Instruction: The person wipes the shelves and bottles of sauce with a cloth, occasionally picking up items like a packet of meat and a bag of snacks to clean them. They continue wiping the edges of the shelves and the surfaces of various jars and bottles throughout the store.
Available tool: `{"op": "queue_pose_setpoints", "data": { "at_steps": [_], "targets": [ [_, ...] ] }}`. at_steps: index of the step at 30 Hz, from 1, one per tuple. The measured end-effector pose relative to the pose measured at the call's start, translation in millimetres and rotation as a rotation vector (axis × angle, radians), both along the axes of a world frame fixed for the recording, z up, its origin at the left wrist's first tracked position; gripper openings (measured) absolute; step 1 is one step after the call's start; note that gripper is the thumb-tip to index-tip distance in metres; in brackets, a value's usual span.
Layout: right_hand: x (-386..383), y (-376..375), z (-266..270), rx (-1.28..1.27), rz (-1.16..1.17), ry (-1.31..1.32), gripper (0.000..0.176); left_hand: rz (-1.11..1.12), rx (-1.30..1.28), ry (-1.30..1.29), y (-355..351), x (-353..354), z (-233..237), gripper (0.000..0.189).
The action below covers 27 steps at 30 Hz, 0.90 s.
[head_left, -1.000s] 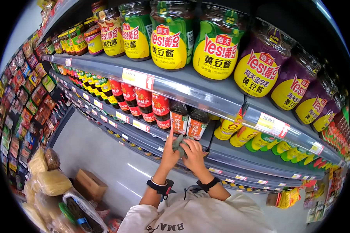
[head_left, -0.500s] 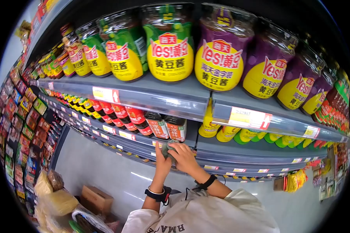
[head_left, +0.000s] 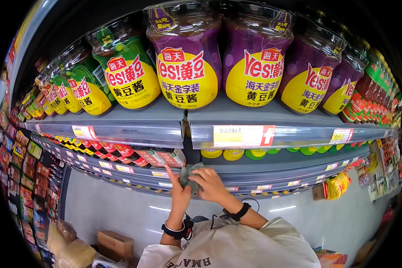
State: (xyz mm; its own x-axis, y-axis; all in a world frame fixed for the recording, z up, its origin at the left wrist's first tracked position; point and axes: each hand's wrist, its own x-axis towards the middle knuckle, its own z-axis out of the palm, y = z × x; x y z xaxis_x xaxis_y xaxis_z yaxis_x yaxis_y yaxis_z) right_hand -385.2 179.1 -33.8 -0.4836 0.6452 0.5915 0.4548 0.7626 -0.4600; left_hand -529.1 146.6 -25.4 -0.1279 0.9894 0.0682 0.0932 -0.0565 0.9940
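Note:
A crumpled grey-green cloth (head_left: 193, 177) is bunched between my two hands, just in front of the lower shelf edge. My left hand (head_left: 180, 196) grips its left side, with one finger pointing up along the shelf front. From the right, my right hand (head_left: 211, 185) curls its fingers over the cloth. Close above my hands, boxed bottles with red and white labels (head_left: 169, 156) stand at the end of a row. On the upper shelf (head_left: 138, 131) are soybean paste jars, some with purple wrap (head_left: 185, 62) and others with green wrap (head_left: 125, 71).
Price tags (head_left: 243, 135) line the shelf edges. Yellow and green-based bottles (head_left: 257, 153) stand on the lower right shelf. A cardboard box (head_left: 115, 244) and plastic-wrapped goods (head_left: 73, 252) sit on the floor at left. Yellow packages (head_left: 337, 185) are at the right.
The view has shifted right and closer to the shelf, so the jars look larger and sit further left. Both hands stay on the cloth, which now shows more between them.

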Motion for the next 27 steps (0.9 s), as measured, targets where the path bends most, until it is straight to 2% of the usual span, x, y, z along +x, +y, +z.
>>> {"op": "queue_pose_setpoints", "data": {
  "at_steps": [2, 3, 5, 6, 8, 14, 16, 18, 25, 27],
  "targets": [
    [3, 0, -3, -0.060, -0.040, 0.030, 0.064, 0.013, 0.078, 0.091, 4, 2, -10, 0.097],
    [4, 0, 2, -0.061, -0.035, 0.030, 0.064, 0.018, 0.077, 0.091, 4, 3, -11, 0.097],
    [1, 0, 13, -0.214, -0.103, 0.001, 0.085, 0.028, 0.066, 0.079, 5, 2, -11, 0.096],
    [-2, 2, 13, -0.214, -0.092, -0.005, 0.085, 0.039, 0.066, 0.076, 6, 1, -13, 0.096],
    [-10, 7, 11, -0.284, -0.106, 0.024, 0.100, 0.048, 0.084, 0.040, 9, -4, -19, 0.095],
    [-22, 22, 14, -0.351, -0.131, -0.141, 0.102, 0.042, 0.091, 0.039, 10, -6, -19, 0.092],
    [-22, 22, 12, -0.349, -0.118, -0.137, 0.102, -0.027, 0.137, -0.046, 11, -3, -10, 0.092],
    [-21, 21, 13, -0.306, -0.128, -0.146, 0.097, -0.018, 0.152, -0.003, 12, -6, -17, 0.092],
    [-24, 17, 14, -0.311, -0.153, -0.129, 0.098, -0.019, 0.142, 0.048, 11, -7, -12, 0.091],
    [-25, 15, 12, -0.267, -0.147, -0.045, 0.096, -0.020, 0.130, 0.037, 11, -9, -12, 0.091]
  ]
}}
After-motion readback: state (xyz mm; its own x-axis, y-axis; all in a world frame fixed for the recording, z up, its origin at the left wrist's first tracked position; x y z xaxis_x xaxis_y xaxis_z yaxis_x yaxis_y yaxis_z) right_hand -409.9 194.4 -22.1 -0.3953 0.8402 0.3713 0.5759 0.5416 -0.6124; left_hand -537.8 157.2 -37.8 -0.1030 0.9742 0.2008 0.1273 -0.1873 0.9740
